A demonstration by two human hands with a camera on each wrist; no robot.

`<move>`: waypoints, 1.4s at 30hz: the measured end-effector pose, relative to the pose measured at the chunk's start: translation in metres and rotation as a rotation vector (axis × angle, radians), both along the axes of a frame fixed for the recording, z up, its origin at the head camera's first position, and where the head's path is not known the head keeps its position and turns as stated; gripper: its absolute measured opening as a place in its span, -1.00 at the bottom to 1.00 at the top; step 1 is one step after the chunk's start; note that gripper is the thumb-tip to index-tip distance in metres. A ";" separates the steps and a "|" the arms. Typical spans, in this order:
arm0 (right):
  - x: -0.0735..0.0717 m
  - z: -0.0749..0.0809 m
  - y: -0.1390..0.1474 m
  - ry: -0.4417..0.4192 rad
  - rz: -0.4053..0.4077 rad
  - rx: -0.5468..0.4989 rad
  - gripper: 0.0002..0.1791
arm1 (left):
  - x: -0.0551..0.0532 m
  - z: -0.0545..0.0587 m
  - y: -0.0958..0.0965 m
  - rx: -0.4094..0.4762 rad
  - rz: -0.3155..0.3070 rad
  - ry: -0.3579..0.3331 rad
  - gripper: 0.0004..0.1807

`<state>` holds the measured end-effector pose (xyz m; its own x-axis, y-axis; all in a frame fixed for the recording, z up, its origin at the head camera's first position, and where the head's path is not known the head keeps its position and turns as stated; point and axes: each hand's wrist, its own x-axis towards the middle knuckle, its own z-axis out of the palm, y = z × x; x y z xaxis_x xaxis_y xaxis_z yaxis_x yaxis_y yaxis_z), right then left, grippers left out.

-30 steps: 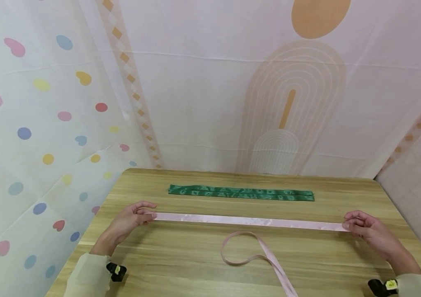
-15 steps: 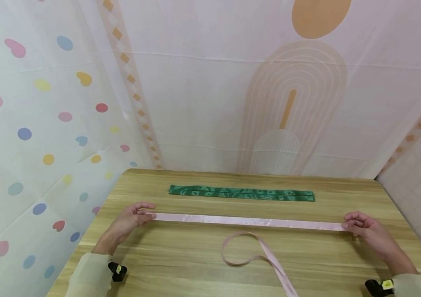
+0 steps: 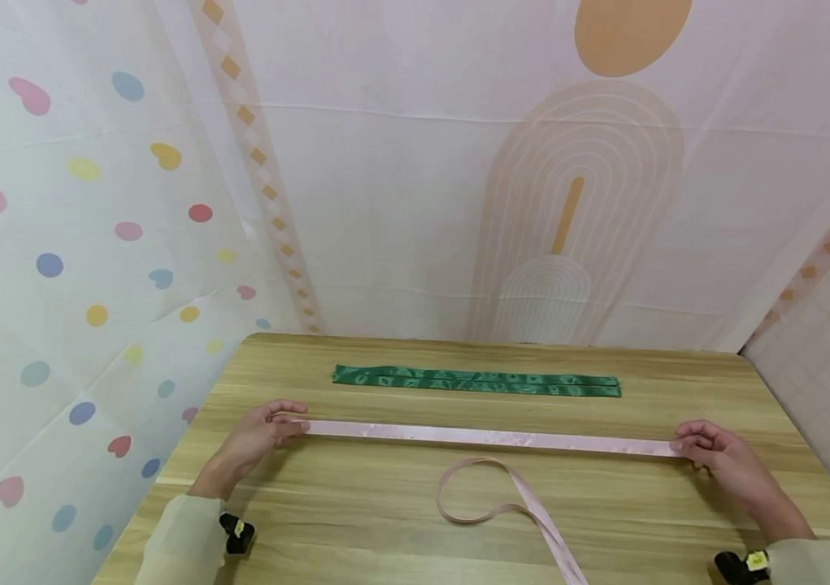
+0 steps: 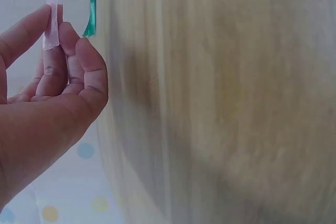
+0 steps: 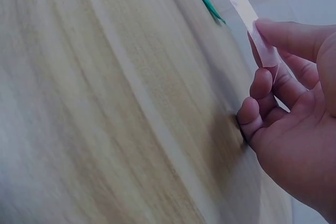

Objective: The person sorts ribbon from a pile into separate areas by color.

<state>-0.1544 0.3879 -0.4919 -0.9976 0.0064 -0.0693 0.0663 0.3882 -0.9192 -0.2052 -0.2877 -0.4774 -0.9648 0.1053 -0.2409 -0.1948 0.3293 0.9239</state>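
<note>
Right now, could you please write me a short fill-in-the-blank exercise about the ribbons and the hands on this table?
1. The left hand and the right hand each pinch one end of the stretched pale ____ satin ribbon.
2. The folded patterned ____ ribbon lies beyond it, untouched.
3. Nearer the person, the ribbon's slack forms a ____ on the light wooden table.

Missing words: pink; green; loop

Behind the wooden tabletop (image 3: pixel 356 520) hangs a pale curtain (image 3: pixel 415 203); left of it, a dotted curtain (image 3: pixel 56 268).
</note>
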 end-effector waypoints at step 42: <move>-0.001 -0.002 -0.006 -0.128 -0.015 0.021 -0.63 | -0.002 -0.010 0.001 -0.046 0.000 -0.014 -0.52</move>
<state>-0.1556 0.3822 -0.4934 -0.9803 0.0239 -0.1962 0.1889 0.4056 -0.8943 -0.2072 -0.2865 -0.4879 -0.9613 0.0936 -0.2593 -0.2079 0.3715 0.9049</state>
